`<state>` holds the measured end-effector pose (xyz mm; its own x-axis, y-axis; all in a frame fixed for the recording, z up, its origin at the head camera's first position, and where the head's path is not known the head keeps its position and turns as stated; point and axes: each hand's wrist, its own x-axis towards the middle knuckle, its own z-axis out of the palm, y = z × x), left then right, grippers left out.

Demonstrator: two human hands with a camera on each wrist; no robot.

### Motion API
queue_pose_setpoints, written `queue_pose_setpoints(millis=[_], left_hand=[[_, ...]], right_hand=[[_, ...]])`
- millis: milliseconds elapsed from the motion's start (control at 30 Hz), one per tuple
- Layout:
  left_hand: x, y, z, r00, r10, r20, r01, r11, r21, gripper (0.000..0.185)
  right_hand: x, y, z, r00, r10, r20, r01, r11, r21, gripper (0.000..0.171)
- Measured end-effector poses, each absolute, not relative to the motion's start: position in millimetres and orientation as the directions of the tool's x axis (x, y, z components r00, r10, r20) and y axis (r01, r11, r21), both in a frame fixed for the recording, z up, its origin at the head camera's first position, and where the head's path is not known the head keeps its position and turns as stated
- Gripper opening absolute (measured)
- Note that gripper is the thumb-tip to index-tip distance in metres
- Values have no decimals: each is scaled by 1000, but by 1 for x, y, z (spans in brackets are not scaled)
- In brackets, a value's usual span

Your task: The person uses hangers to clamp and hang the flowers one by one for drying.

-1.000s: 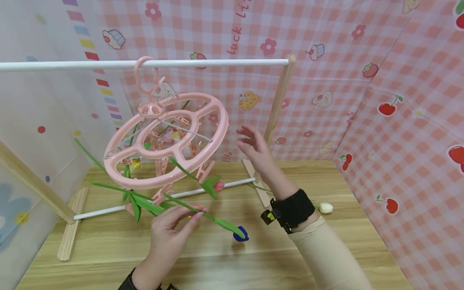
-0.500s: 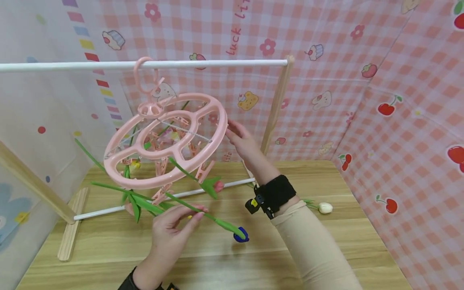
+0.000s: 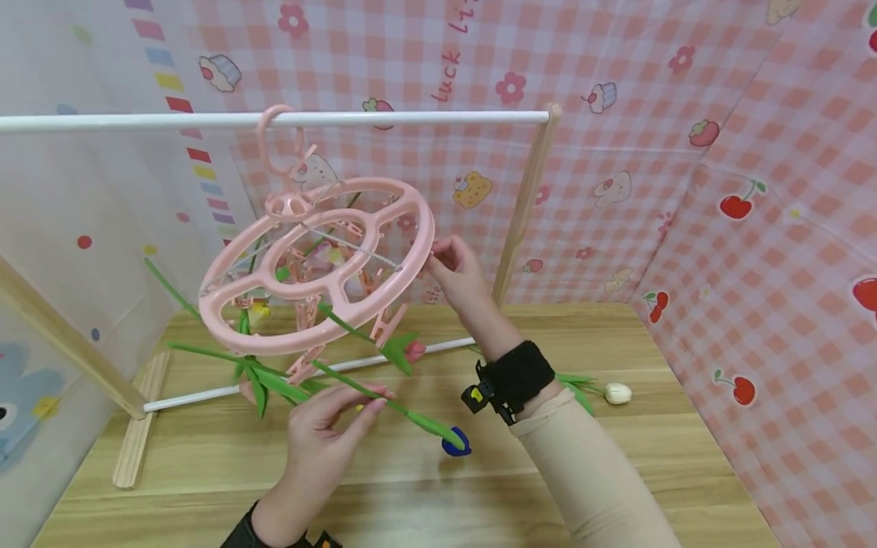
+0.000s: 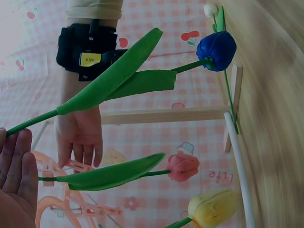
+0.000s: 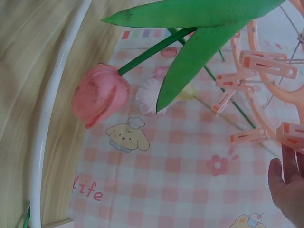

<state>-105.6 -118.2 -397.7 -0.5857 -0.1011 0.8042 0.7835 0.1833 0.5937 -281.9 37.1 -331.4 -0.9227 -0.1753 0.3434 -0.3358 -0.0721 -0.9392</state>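
This looks like a small staged booth made up as a child's play corner, not a lived-in room. Pink gingham backdrop sheets [image 3: 617,114] printed with cherries, cupcakes and bears close it in on the back and right. A low wooden surface [image 3: 425,487] carries a miniature drying rack [image 3: 527,190] with a white rail, a pink clip hanger [image 3: 315,266] and artificial tulips [image 3: 455,441].
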Motion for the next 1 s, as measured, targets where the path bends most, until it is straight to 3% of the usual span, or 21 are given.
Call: queue_pose_setpoints(millis=[267, 633, 1000], left_hand=[[-106, -121, -397, -561, -116, 820, 789, 224, 572, 22], [-107, -123, -388, -544, -142, 827, 798, 216, 562, 23], [-106, -125, -383, -555, -182, 812, 767, 267, 584, 23]], right_hand=[[-266, 43, -335, -926, -198, 320, -293, -157, -943, 37], [-242, 57, -333, -901, -216, 375, -356, -122, -926, 32], [-213, 68, -332, -943, -216, 254, -224, -153, -963, 32]])
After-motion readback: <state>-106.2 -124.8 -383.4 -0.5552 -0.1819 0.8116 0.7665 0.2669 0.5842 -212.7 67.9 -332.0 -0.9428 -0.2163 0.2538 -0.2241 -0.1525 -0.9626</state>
